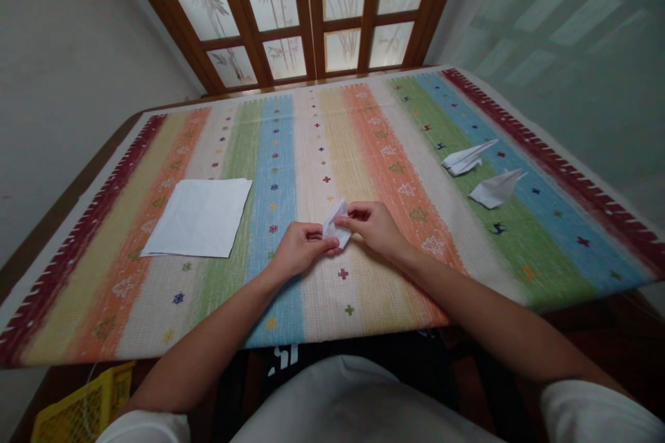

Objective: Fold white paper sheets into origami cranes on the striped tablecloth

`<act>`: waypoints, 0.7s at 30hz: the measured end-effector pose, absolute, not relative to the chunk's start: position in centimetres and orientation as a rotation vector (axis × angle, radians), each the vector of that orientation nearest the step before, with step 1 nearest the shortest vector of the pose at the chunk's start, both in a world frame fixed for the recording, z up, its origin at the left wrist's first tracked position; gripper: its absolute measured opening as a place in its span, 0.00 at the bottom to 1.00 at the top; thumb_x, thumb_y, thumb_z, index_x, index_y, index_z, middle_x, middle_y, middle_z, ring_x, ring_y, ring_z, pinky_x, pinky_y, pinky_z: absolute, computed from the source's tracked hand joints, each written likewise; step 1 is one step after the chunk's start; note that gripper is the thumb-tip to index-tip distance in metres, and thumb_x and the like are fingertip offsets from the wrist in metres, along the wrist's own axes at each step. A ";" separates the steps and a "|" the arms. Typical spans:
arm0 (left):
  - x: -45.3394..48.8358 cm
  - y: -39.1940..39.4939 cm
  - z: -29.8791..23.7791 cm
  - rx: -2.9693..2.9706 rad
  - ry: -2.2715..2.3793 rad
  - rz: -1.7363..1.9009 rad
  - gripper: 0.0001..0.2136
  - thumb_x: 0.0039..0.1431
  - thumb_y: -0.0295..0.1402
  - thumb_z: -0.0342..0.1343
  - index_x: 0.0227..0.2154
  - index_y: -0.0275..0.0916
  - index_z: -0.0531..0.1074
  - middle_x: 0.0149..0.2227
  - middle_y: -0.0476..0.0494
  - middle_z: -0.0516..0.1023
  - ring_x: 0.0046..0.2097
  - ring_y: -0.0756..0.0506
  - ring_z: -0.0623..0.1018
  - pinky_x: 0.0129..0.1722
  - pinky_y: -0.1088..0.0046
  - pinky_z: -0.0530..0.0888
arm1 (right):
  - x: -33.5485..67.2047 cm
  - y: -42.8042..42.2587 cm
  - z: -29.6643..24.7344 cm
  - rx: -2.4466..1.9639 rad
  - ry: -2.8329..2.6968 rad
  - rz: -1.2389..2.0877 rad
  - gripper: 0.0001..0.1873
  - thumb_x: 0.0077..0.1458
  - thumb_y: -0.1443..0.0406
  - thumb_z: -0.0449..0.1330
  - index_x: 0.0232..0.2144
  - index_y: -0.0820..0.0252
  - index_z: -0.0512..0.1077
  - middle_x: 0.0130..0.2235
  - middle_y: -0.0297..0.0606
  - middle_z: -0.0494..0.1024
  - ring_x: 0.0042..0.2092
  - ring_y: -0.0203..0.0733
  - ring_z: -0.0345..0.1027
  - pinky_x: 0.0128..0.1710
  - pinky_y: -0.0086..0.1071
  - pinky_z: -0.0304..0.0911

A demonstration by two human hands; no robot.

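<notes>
My left hand (298,249) and my right hand (374,227) meet above the middle of the striped cloth (291,304), each pinching one side of a small folded piece of white paper (335,227). The paper is narrow and pointed, partly hidden by my fingers. To the left of my hands lies a stack of square white paper sheets (197,218). Two folded white paper planes lie on the cloth to the right, one (465,157) farther back and one (496,188) nearer my right hand.
The cloth covers a table whose edges run along the frame, with a wooden table edge (67,194) at left. A wood-framed window with bamboo-patterned panes (306,7) stands beyond it. A yellow plastic crate (86,405) sits on the floor at lower left.
</notes>
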State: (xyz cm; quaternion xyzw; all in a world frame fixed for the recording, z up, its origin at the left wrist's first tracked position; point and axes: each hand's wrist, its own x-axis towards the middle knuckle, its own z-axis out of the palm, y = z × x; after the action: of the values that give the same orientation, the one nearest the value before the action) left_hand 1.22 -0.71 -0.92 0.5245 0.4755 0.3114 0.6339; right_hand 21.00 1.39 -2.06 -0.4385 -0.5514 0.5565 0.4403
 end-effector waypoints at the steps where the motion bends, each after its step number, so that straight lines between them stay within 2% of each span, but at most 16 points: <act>1: 1.2 -0.7 -0.9 1.194 1.084 0.710 0.13 0.48 0.41 0.76 0.32 0.38 0.85 0.33 0.39 0.87 0.32 0.43 0.84 0.34 0.64 0.83 | 21.0 1.4 -2.1 -1.089 -1.375 1.369 0.13 0.50 0.54 0.74 0.28 0.57 0.81 0.30 0.37 0.81 0.32 0.40 0.73 0.34 0.34 0.68; 8: 1.2 -0.7 -1.1 1.176 1.077 0.680 0.13 0.48 0.41 0.75 0.30 0.37 0.84 0.33 0.39 0.87 0.32 0.44 0.84 0.36 0.66 0.82 | 21.0 1.4 -1.9 -1.067 -1.374 1.359 0.14 0.49 0.56 0.74 0.25 0.58 0.78 0.27 0.33 0.78 0.30 0.37 0.69 0.32 0.32 0.64; 13: 1.1 -0.7 -1.4 1.179 1.063 0.647 0.13 0.48 0.41 0.75 0.29 0.36 0.84 0.31 0.39 0.87 0.32 0.45 0.84 0.37 0.68 0.81 | 20.9 1.4 -1.7 -1.032 -1.346 1.429 0.12 0.50 0.55 0.73 0.31 0.58 0.83 0.33 0.37 0.83 0.34 0.40 0.74 0.37 0.34 0.68; 17: 1.2 -0.8 -1.7 1.195 1.037 0.618 0.13 0.50 0.41 0.74 0.29 0.36 0.83 0.31 0.39 0.86 0.32 0.44 0.85 0.36 0.68 0.80 | 21.0 1.3 -1.8 -1.072 -1.331 1.406 0.14 0.51 0.52 0.73 0.29 0.57 0.84 0.31 0.37 0.83 0.32 0.40 0.73 0.34 0.34 0.66; 19: 1.2 -0.8 -1.8 1.197 1.026 0.653 0.12 0.50 0.40 0.74 0.31 0.36 0.84 0.32 0.39 0.86 0.33 0.44 0.85 0.37 0.68 0.81 | 21.1 1.4 -1.9 -1.075 -1.308 1.388 0.17 0.50 0.50 0.74 0.28 0.57 0.84 0.30 0.36 0.82 0.31 0.40 0.72 0.33 0.34 0.65; 21: 1.2 -0.8 -1.7 1.186 1.013 0.727 0.16 0.49 0.38 0.75 0.39 0.36 0.84 0.35 0.39 0.87 0.35 0.43 0.86 0.38 0.67 0.81 | 21.3 1.8 -2.0 -1.056 -1.218 1.374 0.19 0.49 0.48 0.75 0.28 0.56 0.83 0.30 0.36 0.82 0.31 0.39 0.72 0.33 0.34 0.66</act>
State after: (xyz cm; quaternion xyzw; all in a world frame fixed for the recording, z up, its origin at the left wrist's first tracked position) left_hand 1.24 -0.76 -1.74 0.5224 0.4464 0.3201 0.6522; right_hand 21.30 1.79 -1.96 -0.4346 -0.5016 0.5654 0.4897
